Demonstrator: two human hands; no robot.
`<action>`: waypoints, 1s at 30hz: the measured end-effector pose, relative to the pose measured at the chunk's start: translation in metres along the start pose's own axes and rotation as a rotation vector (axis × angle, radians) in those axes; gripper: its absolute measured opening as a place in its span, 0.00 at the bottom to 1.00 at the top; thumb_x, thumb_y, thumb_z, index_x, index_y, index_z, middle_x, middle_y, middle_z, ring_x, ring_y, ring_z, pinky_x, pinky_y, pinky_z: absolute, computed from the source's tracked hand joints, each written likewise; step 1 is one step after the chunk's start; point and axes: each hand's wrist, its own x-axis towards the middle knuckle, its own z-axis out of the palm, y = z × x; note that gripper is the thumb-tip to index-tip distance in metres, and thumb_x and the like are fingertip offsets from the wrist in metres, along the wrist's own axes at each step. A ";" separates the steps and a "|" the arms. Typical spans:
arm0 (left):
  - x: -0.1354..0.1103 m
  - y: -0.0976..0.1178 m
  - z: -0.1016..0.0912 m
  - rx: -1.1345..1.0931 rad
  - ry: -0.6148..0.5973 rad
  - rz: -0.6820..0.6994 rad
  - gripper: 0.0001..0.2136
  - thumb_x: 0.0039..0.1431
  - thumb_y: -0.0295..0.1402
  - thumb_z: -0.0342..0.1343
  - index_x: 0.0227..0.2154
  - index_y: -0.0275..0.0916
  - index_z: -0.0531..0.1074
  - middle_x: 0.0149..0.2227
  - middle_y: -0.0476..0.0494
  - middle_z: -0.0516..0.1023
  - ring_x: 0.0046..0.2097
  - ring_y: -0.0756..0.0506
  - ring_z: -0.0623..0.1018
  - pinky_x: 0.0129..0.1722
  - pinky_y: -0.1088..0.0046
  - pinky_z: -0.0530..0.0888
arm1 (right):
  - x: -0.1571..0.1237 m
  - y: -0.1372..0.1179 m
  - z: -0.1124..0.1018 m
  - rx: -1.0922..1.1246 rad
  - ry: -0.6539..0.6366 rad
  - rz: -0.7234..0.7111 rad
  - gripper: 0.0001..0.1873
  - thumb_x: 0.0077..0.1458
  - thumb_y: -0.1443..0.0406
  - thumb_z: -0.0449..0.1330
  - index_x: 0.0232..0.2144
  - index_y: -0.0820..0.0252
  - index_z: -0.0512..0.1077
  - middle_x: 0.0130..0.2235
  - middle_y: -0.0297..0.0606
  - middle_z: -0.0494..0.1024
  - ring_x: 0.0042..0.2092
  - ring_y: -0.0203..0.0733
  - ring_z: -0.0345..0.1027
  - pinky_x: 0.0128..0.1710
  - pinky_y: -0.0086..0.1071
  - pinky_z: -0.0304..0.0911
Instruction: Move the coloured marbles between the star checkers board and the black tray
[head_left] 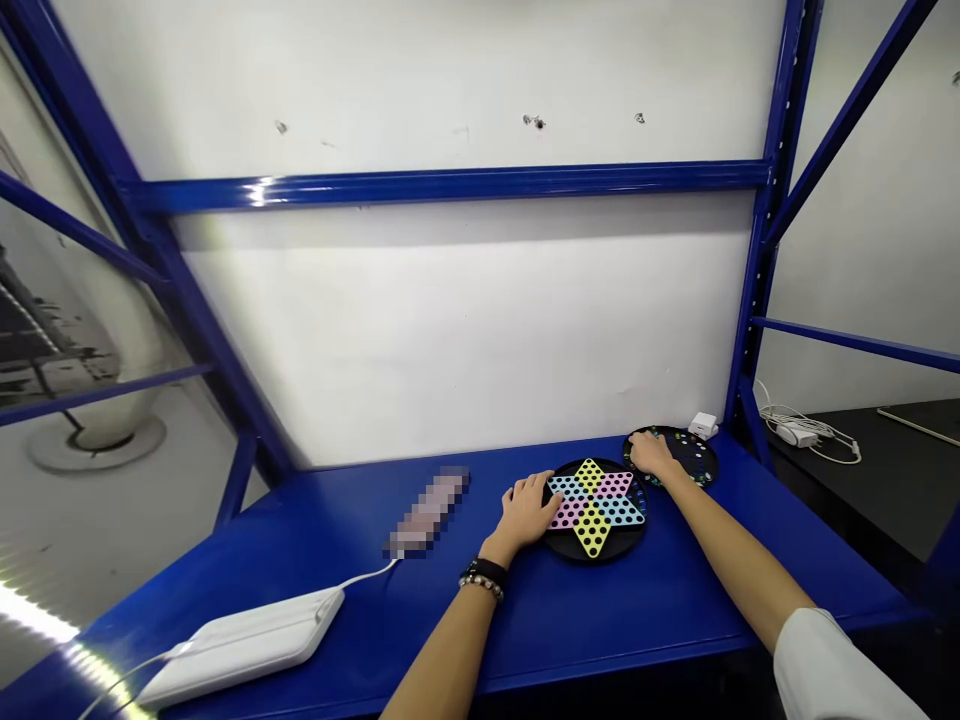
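A star-shaped Chinese checkers board in yellow, pink and blue, dotted with dark holes, sits on a round black base. My left hand is closed on the board's left edge, thumb over the star's side and fingers along the rim. Beyond the board to the right lies a round black tray with several small coloured marbles near its rim. Into its left part reaches my right hand, fingers bent down and drawn together. Whatever is between those fingertips is too small to make out. More marbles show at the base's right rim.
A white power bank with a cable stands at the front left, linked to a blurred-out flat object. A white charger sits behind the tray. Blue rack posts and a white wall bound the blue tabletop.
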 end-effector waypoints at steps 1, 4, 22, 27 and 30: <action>0.000 0.001 0.000 -0.004 -0.001 0.000 0.24 0.64 0.45 0.42 0.61 0.44 0.62 0.62 0.40 0.66 0.63 0.35 0.62 0.63 0.48 0.54 | -0.002 0.001 0.000 -0.005 0.002 0.001 0.18 0.59 0.71 0.48 0.46 0.65 0.74 0.49 0.52 0.76 0.53 0.51 0.65 0.52 0.41 0.55; -0.001 0.003 -0.002 -0.009 -0.009 -0.007 0.24 0.64 0.45 0.42 0.60 0.45 0.62 0.63 0.41 0.66 0.64 0.36 0.62 0.63 0.48 0.54 | -0.007 0.004 -0.002 -0.020 0.020 0.005 0.17 0.56 0.73 0.50 0.43 0.65 0.75 0.46 0.51 0.77 0.49 0.50 0.69 0.47 0.37 0.57; 0.003 -0.005 0.003 0.006 0.014 0.010 0.24 0.64 0.46 0.42 0.60 0.45 0.62 0.61 0.42 0.67 0.63 0.36 0.63 0.62 0.48 0.55 | -0.036 0.022 -0.008 0.089 0.144 0.023 0.15 0.58 0.70 0.54 0.46 0.61 0.75 0.44 0.48 0.77 0.45 0.47 0.71 0.43 0.31 0.60; 0.006 -0.009 0.006 0.023 0.022 0.008 0.24 0.63 0.47 0.41 0.60 0.48 0.62 0.62 0.43 0.67 0.63 0.36 0.64 0.62 0.49 0.57 | -0.030 0.033 -0.009 0.297 0.133 0.002 0.12 0.55 0.68 0.58 0.42 0.58 0.77 0.43 0.42 0.79 0.44 0.43 0.72 0.43 0.29 0.61; 0.008 -0.011 0.007 0.015 0.017 0.007 0.24 0.63 0.48 0.41 0.60 0.47 0.62 0.62 0.42 0.67 0.63 0.36 0.63 0.62 0.48 0.56 | -0.024 0.046 -0.014 0.464 0.222 0.009 0.12 0.58 0.66 0.55 0.38 0.60 0.78 0.40 0.42 0.80 0.42 0.41 0.72 0.43 0.29 0.62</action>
